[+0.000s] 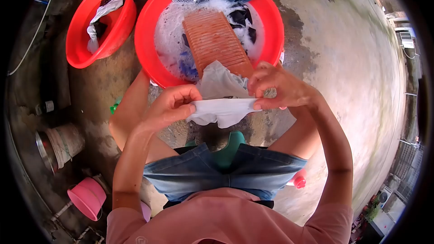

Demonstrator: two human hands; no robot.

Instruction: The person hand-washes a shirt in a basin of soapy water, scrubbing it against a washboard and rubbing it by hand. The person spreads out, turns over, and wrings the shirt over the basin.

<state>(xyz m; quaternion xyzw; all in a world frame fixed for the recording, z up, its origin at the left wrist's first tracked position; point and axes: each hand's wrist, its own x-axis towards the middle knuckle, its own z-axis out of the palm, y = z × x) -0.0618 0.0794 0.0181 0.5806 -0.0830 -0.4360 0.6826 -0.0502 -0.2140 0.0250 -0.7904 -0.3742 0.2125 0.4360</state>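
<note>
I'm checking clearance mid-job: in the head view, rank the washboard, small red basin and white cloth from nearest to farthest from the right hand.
From the right hand:
1. White cloth: pinched in it, extending left.
2. Washboard: ahead and to the left.
3. Small red basin: ahead, much farther left.

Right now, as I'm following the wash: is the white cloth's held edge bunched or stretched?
Stretched: the white cloth has its held edge running straight between left hand and right hand.

White cloth (223, 108), thin and rumpled, held up, 1 edge drawn straight, near side hanging loose, far side bunched by the board (214, 40)
</note>
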